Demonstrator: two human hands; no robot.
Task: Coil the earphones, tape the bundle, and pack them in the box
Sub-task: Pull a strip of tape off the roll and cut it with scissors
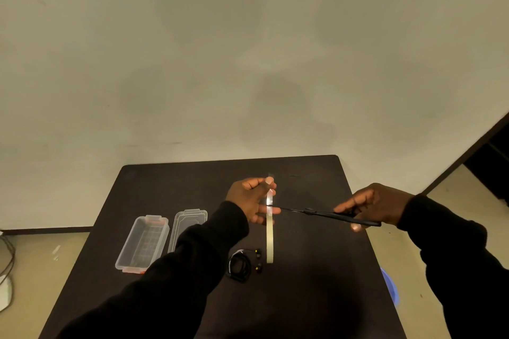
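Note:
My left hand (252, 201) holds up a roll of clear tape (270, 239), seen edge-on, with a pulled strip pinched at the thumb above the table. My right hand (377, 205) grips black scissors (327, 214); their blade tips touch the tape strip beside my left fingers. Coiled black earphones (240, 265) lie on the dark table (316, 270) below the tape, with the two earbuds just to their right. A clear plastic box (143, 245) sits open at the left, its clear lid (188, 224) lying beside it.
The table stands against a pale wall. A blue object (389, 287) shows past the table's right edge on the floor. Cables and a white object (5, 278) lie on the floor at far left.

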